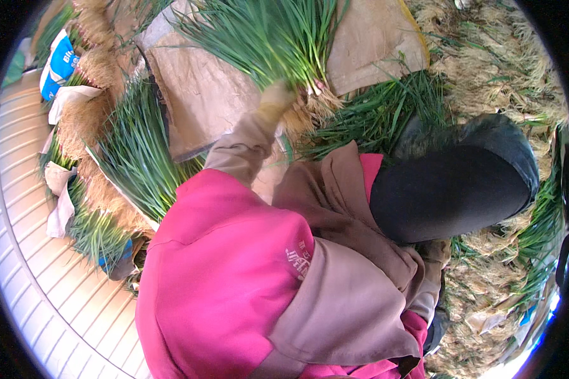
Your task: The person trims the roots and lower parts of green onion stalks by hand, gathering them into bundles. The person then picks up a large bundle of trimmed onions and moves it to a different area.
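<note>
My left hand (277, 97), in a tan glove and blurred, closes around the lower stems of part of a bunch of long green onion-like plants (265, 35). The leaves fan upward away from me. Beside the hand, pale bulbs (315, 88) and stringy roots (329, 102) show at the stem ends. A flattened brown paper-like sheet (201, 90) lies under and left of the bunch, another (374, 42) right of it. What seems to be my right hand (435, 253), gloved, is low beside my bent leg, mostly hidden; its fingers are not clear.
Left of my arm lies a thick bundle of green plants (140, 147). Wrapped bundles with brown roots (83, 123) line the far left, beside a ribbed pale surface (33, 213). Loose green leaves (384, 109) lie before my black-clad knee (455, 189). Rooted plants (493, 61) cover the right side.
</note>
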{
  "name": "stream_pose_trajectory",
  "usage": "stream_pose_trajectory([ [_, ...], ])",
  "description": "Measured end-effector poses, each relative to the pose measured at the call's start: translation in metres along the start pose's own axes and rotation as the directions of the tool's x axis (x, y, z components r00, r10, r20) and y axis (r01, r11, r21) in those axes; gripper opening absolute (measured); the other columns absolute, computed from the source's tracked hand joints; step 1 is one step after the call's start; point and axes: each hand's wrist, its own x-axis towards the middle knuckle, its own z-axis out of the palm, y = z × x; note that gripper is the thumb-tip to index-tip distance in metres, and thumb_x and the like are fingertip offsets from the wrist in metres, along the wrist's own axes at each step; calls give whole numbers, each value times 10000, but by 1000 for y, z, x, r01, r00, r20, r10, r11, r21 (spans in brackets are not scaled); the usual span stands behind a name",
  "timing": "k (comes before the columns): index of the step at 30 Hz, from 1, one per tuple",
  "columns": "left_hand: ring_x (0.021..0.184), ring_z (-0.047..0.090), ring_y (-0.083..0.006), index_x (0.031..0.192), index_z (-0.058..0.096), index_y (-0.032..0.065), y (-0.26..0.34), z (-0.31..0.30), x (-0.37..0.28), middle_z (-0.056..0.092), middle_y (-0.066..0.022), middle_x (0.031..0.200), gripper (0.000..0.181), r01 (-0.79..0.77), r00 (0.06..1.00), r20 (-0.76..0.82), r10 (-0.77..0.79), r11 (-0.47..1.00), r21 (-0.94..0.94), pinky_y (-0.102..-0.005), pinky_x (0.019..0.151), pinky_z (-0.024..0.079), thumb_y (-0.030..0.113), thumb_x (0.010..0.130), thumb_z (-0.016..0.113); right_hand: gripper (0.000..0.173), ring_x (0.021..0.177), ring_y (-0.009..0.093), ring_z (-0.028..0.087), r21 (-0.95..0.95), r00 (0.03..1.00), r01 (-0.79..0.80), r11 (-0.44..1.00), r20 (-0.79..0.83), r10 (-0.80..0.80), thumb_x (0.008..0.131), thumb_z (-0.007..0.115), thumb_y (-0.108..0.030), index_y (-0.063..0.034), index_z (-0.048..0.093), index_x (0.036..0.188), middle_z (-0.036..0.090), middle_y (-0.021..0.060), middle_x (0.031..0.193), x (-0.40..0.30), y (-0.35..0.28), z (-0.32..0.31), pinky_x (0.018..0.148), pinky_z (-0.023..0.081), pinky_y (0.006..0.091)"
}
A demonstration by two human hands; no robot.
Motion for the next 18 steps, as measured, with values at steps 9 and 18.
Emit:
stream_pose_trajectory([
  [9, 795, 586, -180, 942, 626, 15, -20, -1, 6, 638, -85, 897, 243, 90, 992, 14, -127, 618, -781, -301, 685, 472, 205, 792, 642, 404, 1050, 255, 461, -5, 1000, -8, 1000, 13, 9, 839, 563, -187, -44, 436, 1194, 508, 129, 1158, -3, 4, 1, 918, 366, 329],
  [18, 644, 556, -171, 860, 573, 51, -91, -14, 5, 594, -66, 771, 73, -310, 950, -255, 179, 631, -711, -293, 532, 448, 80, 827, 514, 440, 1069, 267, 452, -6, 1000, -3, 1000, 21, 3, 832, 572, -195, -50, 413, 1216, 494, 142, 1175, -2, 7, 1, 928, 360, 336],
])
